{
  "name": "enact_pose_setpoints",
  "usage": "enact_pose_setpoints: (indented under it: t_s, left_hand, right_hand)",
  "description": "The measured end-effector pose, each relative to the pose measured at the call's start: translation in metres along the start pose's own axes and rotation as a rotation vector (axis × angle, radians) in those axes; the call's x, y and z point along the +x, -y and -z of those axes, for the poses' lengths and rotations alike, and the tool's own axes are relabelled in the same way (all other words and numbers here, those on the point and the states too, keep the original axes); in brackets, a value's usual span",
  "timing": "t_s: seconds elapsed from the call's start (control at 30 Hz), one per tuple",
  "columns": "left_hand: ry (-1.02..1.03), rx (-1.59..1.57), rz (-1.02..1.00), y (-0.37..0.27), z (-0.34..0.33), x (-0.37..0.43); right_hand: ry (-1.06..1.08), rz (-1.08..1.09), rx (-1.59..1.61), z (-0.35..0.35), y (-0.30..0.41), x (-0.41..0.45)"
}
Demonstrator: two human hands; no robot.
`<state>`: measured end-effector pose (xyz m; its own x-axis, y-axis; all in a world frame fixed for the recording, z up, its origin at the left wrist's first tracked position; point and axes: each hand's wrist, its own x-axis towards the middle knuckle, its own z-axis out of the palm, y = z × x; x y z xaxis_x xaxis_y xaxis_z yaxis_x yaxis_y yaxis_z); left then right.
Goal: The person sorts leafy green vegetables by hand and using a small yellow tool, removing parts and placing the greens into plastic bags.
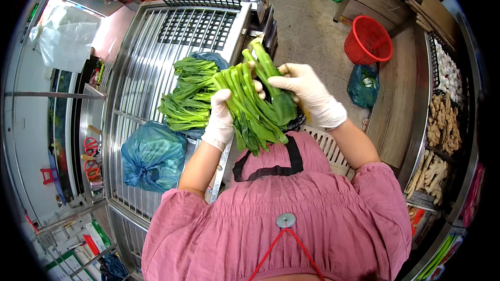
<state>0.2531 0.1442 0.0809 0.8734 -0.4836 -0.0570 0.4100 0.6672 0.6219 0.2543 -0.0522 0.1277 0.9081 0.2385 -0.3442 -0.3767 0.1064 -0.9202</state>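
Both my hands wear whitish gloves. My left hand (220,119) grips a bunch of leafy green stalks (250,105), thumb in front and fingertips showing behind, cut ends up and leaves hanging towards my lap. My right hand (308,89) has thumb and fingers on a thicker green stalk (265,62) at the right side of the bunch. To the left, more bundles of leafy greens (187,103) lie on blue plastic on the slatted metal rack. A knotted blue-green plastic bag (154,156), filled out, sits nearer me on the rack.
The slatted metal rack (129,66) runs along my left. On the floor to the right are a red plastic basket (367,41) and a blue bag with greens (363,86). Ginger (443,125) and garlic (449,72) fill a stall at far right. Red-handled scissors (90,146) hang at left.
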Motion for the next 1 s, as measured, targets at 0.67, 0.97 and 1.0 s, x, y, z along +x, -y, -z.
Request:
enact_pose_setpoints:
  t_s: [0.67, 0.97, 1.0]
  left_hand:
    - [-0.154, -0.351, -0.171, 0.018, 0.009, 0.000]
    - [-0.099, -0.268, -0.167, 0.020, 0.007, -0.004]
    - [-0.096, -0.269, -0.164, 0.019, -0.001, -0.002]
  right_hand:
    - [0.082, 0.292, 0.017, 0.008, -0.041, 0.009]
    - [0.096, 0.292, -0.101, 0.006, -0.046, 0.015]
    - [0.090, 0.277, -0.118, 0.007, -0.048, 0.016]
